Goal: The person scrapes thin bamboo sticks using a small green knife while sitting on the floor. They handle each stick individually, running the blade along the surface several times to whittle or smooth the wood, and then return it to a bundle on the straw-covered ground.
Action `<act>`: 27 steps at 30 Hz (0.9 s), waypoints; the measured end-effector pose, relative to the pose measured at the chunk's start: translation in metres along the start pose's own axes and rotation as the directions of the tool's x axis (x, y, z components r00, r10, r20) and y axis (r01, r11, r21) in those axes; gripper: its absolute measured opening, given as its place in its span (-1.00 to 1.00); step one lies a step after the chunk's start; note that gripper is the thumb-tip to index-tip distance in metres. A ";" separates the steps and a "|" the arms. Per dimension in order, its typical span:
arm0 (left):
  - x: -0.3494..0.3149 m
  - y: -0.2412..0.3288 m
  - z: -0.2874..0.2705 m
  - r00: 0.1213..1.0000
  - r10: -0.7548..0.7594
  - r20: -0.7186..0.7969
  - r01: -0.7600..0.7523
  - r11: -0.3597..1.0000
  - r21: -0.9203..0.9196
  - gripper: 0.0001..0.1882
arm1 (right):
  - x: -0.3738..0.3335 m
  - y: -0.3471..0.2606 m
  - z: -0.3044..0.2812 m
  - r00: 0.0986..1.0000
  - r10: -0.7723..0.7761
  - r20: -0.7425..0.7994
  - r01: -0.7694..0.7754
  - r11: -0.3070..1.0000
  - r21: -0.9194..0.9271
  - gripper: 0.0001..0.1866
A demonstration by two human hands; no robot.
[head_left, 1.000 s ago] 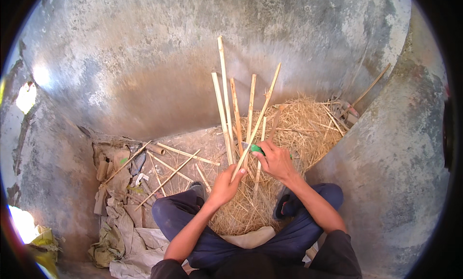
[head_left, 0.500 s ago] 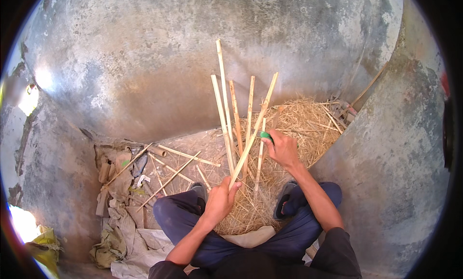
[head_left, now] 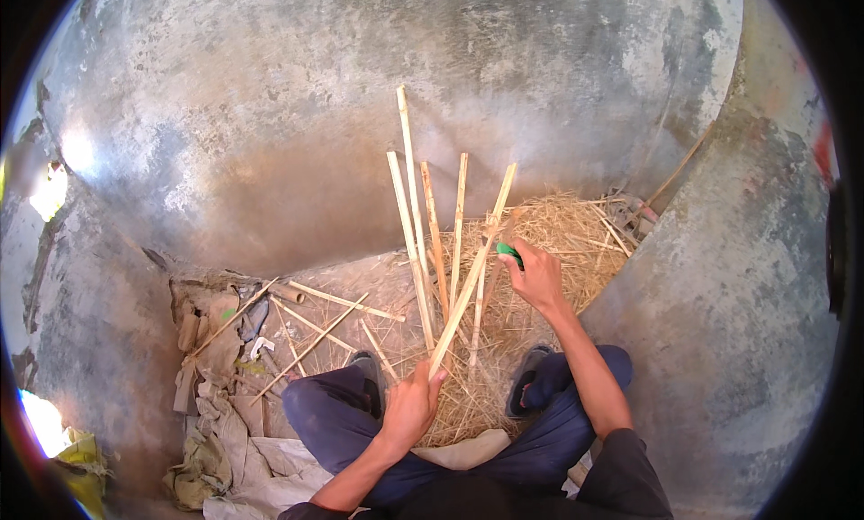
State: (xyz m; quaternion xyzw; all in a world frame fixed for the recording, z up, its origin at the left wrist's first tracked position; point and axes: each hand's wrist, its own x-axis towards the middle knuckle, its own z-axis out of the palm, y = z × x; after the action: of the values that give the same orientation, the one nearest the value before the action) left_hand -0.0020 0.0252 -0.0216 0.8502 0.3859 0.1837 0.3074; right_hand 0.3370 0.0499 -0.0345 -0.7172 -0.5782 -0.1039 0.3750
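Note:
I sit on the ground with my knees apart. My left hand grips the lower end of a long pale bamboo stick that slants up to the right. My right hand is closed on a green-handled tool, its end pressed against the upper part of that stick. Several more bamboo sticks stand upright just behind it, leaning on the grey wall. A heap of dry straw-like shavings lies between my legs and spreads to the right.
Loose bamboo sticks lie on the dirt floor to the left. Crumpled rags and cloth sit at the lower left. A curved concrete wall closes in on the right, with one thin stick leaning in the corner.
My left hand has slid down and back toward my lap along the stick. My right hand with the green tool has moved up the stick, away from my body.

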 end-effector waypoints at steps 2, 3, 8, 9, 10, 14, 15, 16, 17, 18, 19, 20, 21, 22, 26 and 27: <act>-0.005 0.000 0.001 1.000 -0.003 0.019 0.004 0.999 -0.053 -0.66 | -0.004 0.000 0.000 1.000 0.005 -0.029 -0.004 1.000 0.015 -0.71; -0.006 -0.003 0.004 1.000 0.008 0.027 -0.006 0.997 -0.083 -0.66 | -0.006 -0.001 0.000 0.999 0.007 -0.044 -0.006 1.000 0.022 -0.71; -0.003 -0.026 0.004 0.995 -0.059 0.086 0.089 0.913 -0.397 -0.60 | -0.003 -0.014 -0.012 0.997 0.074 -0.002 -0.072 0.974 0.217 -0.70; -0.001 -0.029 0.003 0.993 -0.063 0.105 0.103 0.890 -0.444 -0.60 | -0.002 -0.013 -0.014 0.997 0.076 0.026 -0.080 0.960 0.267 -0.70; 0.002 -0.031 -0.001 0.991 -0.065 0.121 0.116 0.866 -0.486 -0.59 | -0.001 -0.013 -0.017 0.994 0.088 0.059 -0.103 0.936 0.337 -0.69; 0.006 -0.030 -0.015 0.922 -0.152 0.356 0.367 0.632 -0.682 -0.62 | -0.001 -0.008 -0.023 0.979 0.115 0.169 -0.192 0.800 0.568 -0.65; 0.005 -0.027 -0.019 0.914 -0.162 0.372 0.389 0.605 -0.695 -0.63 | -0.002 -0.006 -0.022 0.975 0.118 0.190 -0.211 0.760 0.615 -0.63; 0.006 -0.025 -0.021 0.908 -0.167 0.384 0.406 0.576 -0.710 -0.65 | -0.001 -0.005 -0.023 0.972 0.122 0.199 -0.223 0.735 0.641 -0.63; 0.007 -0.026 -0.020 0.906 -0.156 0.394 0.409 0.564 -0.717 -0.65 | -0.002 -0.005 -0.024 0.970 0.125 0.210 -0.235 0.708 0.666 -0.63; 0.008 -0.027 -0.019 0.903 -0.146 0.404 0.413 0.553 -0.724 -0.66 | -0.002 -0.005 -0.025 0.967 0.128 0.220 -0.247 0.681 0.690 -0.63; 0.008 -0.028 -0.018 0.899 -0.140 0.414 0.420 0.539 -0.730 -0.67 | -0.003 -0.006 -0.026 0.969 0.129 0.210 -0.240 0.687 0.686 -0.63; 0.008 -0.029 -0.017 0.891 -0.139 0.431 0.437 0.516 -0.737 -0.68 | -0.003 -0.007 -0.028 0.971 0.129 0.200 -0.232 0.694 0.682 -0.64; 0.009 -0.030 -0.016 0.883 -0.139 0.448 0.454 0.493 -0.742 -0.69 | -0.003 -0.008 -0.031 0.973 0.128 0.190 -0.224 0.700 0.678 -0.65; 0.010 -0.030 -0.016 0.875 -0.138 0.464 0.470 0.470 -0.747 -0.69 | -0.003 -0.009 -0.032 0.984 0.106 0.144 -0.174 0.759 0.628 -0.65; 0.011 -0.022 -0.019 0.865 -0.100 0.492 0.478 0.463 -0.746 -0.70 | -0.005 -0.017 -0.034 0.999 -0.005 -0.048 0.022 0.933 0.360 -0.68; 0.012 -0.022 -0.019 0.868 -0.094 0.487 0.469 0.478 -0.743 -0.69 | -0.005 -0.021 -0.033 0.994 -0.039 -0.098 0.065 0.958 0.278 -0.68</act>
State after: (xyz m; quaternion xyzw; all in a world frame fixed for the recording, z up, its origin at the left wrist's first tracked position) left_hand -0.0171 0.0534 -0.0214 0.5343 0.3178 0.1236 0.7735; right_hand 0.3255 0.0251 -0.0057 -0.6359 -0.5879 -0.0633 0.4960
